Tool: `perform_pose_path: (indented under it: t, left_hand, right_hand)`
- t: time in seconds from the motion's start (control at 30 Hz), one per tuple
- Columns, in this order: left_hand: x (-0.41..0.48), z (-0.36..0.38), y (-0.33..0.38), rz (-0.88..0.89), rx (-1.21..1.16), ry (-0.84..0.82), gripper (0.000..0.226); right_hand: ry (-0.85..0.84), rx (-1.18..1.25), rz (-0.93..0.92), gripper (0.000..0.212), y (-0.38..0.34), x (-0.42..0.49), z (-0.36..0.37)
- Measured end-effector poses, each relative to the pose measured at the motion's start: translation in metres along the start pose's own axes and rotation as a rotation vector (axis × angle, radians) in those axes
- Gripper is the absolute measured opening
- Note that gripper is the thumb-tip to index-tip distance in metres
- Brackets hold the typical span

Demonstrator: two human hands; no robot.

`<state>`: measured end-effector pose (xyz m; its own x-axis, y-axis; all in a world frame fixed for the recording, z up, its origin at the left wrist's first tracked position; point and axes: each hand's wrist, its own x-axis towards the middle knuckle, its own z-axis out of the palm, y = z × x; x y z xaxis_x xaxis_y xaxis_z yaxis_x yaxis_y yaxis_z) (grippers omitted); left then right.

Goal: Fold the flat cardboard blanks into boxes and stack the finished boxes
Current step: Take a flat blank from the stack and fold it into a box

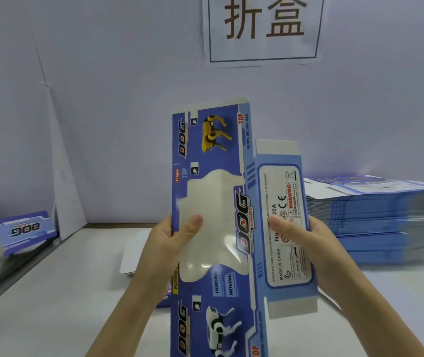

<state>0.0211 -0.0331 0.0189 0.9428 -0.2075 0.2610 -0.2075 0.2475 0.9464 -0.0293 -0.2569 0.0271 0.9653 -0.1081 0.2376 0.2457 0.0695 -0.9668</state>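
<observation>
While the left hand (164,249) and right hand (316,247) each pinch an edge of the flat box blank (218,153), left-thumb pressure risks denting its clear window (213,199) or creasing off-score.

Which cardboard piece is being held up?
The flat piece in the middle: the left hand and right hand grip its sides. The rest lie in a pile on the right, and one box sits far left.
</observation>
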Motion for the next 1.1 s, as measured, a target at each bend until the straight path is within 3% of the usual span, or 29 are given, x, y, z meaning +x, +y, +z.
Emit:
perform_pose_path:
  t: [0.2,0.43,0.57,0.67,0.77,0.87,0.97,1.03,1.1]
  left_hand:
    - [-0.003,0.005,0.0,-0.013,-0.036,0.009,0.036]
    - [-0.003,0.006,-0.004,-0.02,-0.046,0.029,0.044]
    - [-0.002,-0.002,-0.003,-0.157,-0.112,-0.065,0.054]
    - [0.0,-0.005,-0.002,-0.178,-0.098,-0.034,0.064]
    - [0.0,0.002,0.0,-0.097,0.05,0.074,0.063]
    - [-0.005,0.018,-0.003,0.076,0.398,0.202,0.066]
    - [-0.018,0.035,-0.001,0.28,0.497,0.001,0.075]
    - [-0.023,0.041,-0.002,0.291,0.324,-0.195,0.093]
    - [-0.025,0.042,0.001,0.25,0.113,-0.228,0.091]
  right_hand:
    - [0.004,0.017,0.009,0.03,0.001,0.001,-0.005]
    - [0.062,-0.012,-0.003,0.043,0.002,0.0,0.001]
    - [0.051,0.007,-0.027,0.04,0.002,0.0,0.005]
    - [0.028,0.0,-0.029,0.039,0.0,-0.001,0.004]
    - [0.03,0.009,-0.012,0.04,-0.001,-0.004,0.007]
    - [0.152,0.024,-0.142,0.03,0.005,-0.004,0.017]
    - [0.159,0.014,-0.318,0.026,0.008,-0.007,0.038]
    - [0.001,-0.119,-0.447,0.043,0.009,-0.015,0.049]
    - [-0.208,-0.398,-0.583,0.064,0.01,-0.022,0.053]
